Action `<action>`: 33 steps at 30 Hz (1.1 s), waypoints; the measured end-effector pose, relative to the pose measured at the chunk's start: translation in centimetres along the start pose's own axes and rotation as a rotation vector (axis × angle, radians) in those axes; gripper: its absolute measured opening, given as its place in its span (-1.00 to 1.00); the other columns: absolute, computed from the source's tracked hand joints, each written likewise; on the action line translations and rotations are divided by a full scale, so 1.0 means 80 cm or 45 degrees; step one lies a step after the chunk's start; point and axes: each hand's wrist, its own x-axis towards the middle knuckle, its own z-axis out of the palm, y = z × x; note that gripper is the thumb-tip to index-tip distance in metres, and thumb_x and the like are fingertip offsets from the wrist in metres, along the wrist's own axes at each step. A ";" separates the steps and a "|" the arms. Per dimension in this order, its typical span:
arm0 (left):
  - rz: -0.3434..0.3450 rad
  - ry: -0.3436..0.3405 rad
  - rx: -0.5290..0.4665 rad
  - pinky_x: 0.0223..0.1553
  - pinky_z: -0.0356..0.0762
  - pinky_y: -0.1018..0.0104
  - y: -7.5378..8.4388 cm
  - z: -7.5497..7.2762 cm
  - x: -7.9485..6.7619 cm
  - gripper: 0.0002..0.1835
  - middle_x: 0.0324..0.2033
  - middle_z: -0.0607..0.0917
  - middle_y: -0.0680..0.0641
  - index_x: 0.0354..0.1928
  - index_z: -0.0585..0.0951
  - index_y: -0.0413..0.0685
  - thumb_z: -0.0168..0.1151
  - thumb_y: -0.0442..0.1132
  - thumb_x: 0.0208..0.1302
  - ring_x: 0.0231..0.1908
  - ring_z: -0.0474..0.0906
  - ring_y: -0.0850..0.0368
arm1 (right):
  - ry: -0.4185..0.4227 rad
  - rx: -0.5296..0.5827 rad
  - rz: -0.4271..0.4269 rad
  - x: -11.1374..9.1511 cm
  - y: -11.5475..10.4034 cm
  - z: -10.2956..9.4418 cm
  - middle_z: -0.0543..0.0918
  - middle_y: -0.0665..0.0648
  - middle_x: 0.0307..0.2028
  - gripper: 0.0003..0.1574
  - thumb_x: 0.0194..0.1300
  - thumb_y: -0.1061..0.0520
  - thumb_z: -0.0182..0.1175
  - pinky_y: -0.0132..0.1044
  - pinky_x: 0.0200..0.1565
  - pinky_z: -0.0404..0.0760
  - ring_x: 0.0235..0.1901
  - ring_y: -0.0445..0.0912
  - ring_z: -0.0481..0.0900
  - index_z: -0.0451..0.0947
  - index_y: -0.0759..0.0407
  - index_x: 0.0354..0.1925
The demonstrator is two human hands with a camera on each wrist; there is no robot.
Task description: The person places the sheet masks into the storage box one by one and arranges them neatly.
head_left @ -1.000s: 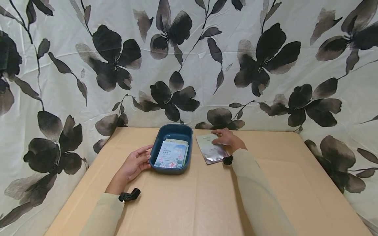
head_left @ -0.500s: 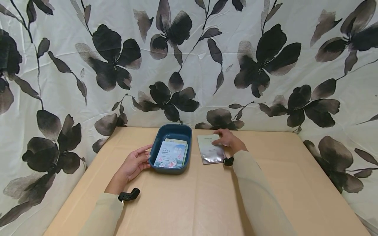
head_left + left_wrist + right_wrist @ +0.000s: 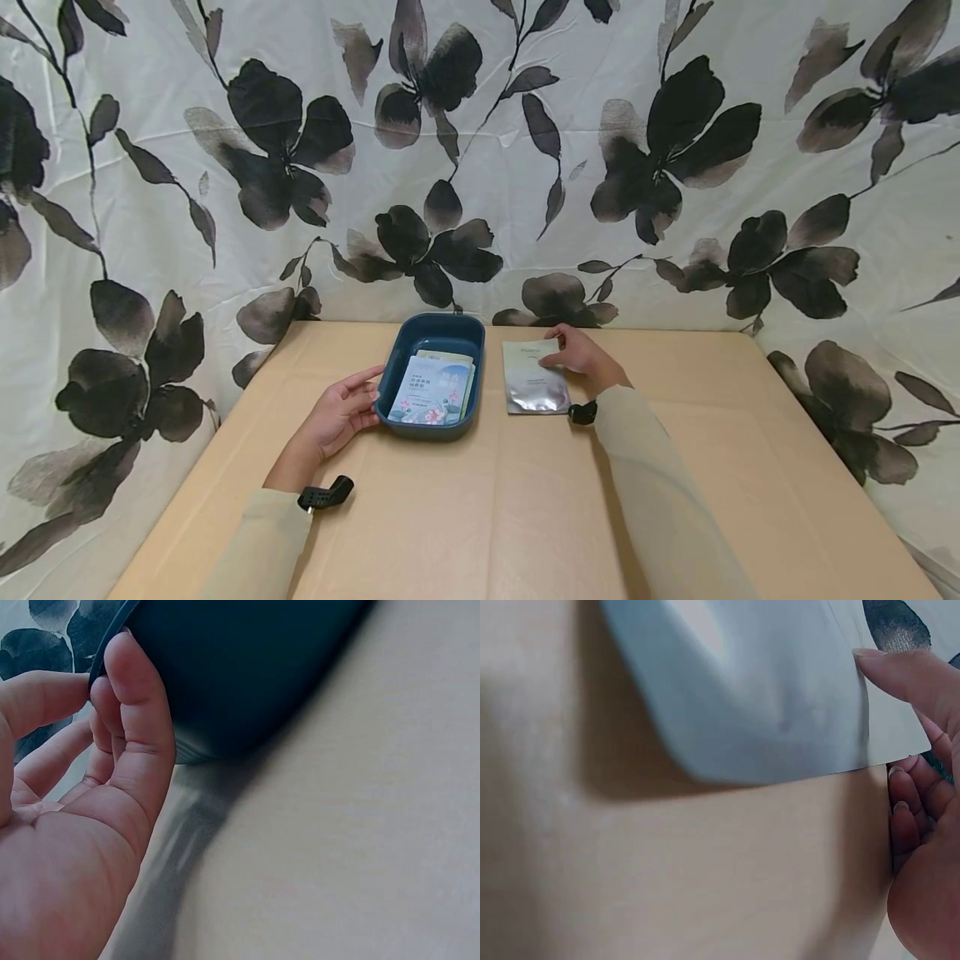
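A dark blue rectangular plastic bin (image 3: 429,432) stands near the table's back edge in the head view. My left hand (image 3: 341,417) is at its left side, thumb and fingers pinching the rim. That grip shows closer in the left wrist view, against the bin's wall (image 3: 240,667). Inside the bin lies a small stack of flat packets, a light blue flowered one (image 3: 429,390) on top. To the bin's right, my right hand (image 3: 581,357) pinches a pale green and silver sheet mask packet (image 3: 531,379) by its right edge. The right wrist view shows the packet's silvery part (image 3: 757,690) lifted off the table.
The light wooden table (image 3: 465,517) reaches back to a white curtain (image 3: 555,50) with dark flowers. A black band (image 3: 327,493) sits on my left wrist, another (image 3: 582,412) on my right. Beige sleeves cover both forearms.
The sheet mask packet has turned from tilted to nearly straight and shifted slightly right in my right hand. My left hand has stayed at the bin.
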 end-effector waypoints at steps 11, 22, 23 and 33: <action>-0.005 -0.013 0.003 -0.21 0.71 0.33 0.004 -0.002 -0.002 -0.35 -0.06 0.64 -0.06 0.57 0.21 -0.12 0.12 -0.37 0.51 -0.28 0.68 0.15 | 0.071 0.037 0.001 -0.001 0.001 0.003 0.38 0.17 -0.19 -0.34 0.20 0.09 0.49 -0.15 -0.11 0.34 -0.14 0.06 0.38 0.49 0.15 0.21; -0.009 -0.027 0.008 -0.22 0.70 0.33 0.006 -0.002 -0.004 -0.36 -0.06 0.65 -0.05 0.58 0.17 -0.13 0.07 -0.37 0.54 -0.28 0.68 0.17 | 0.090 0.052 0.033 -0.012 -0.010 0.003 0.42 0.19 -0.17 -0.40 0.29 0.13 0.41 -0.23 -0.24 0.41 -0.17 0.06 0.40 0.53 0.18 0.26; -0.010 -0.025 0.006 -0.22 0.70 0.33 0.006 -0.002 -0.004 -0.36 -0.05 0.65 -0.06 0.58 0.18 -0.13 0.08 -0.37 0.53 -0.28 0.68 0.16 | 0.088 0.054 0.042 -0.013 -0.010 0.003 0.43 0.20 -0.14 -0.39 0.30 0.12 0.41 -0.23 -0.22 0.42 -0.14 0.06 0.41 0.52 0.17 0.27; -0.042 -0.014 0.016 -0.20 0.70 0.33 0.006 -0.005 -0.005 -0.35 -0.01 0.63 -0.09 0.57 0.22 -0.07 0.13 -0.32 0.52 -0.26 0.67 0.14 | 0.048 0.177 0.029 -0.022 -0.009 0.002 0.48 0.14 -0.25 -0.30 0.28 0.14 0.43 -0.30 -0.41 0.44 -0.37 -0.04 0.43 0.50 0.14 0.35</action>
